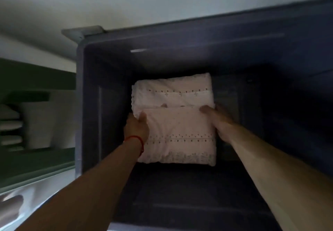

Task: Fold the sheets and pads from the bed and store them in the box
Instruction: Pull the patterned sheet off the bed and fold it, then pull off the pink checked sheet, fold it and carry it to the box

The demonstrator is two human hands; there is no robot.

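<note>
A deep dark blue-grey box fills the view. Inside it lies a folded white sheet with a dotted embroidered band. In front of it, partly over its near edge, is a second folded pale pink sheet with the same dotted trim. My left hand grips that sheet's left edge, thumb on top, a red string round the wrist. On the sheet's right edge, my right hand grips with the thumb on top. The fingers of both hands are hidden under the cloth.
Left of the box stands a green shelf with a white pot and stacked pale things. A pale lid or flap sticks out at the box's far left corner. The near box floor is dark and bare.
</note>
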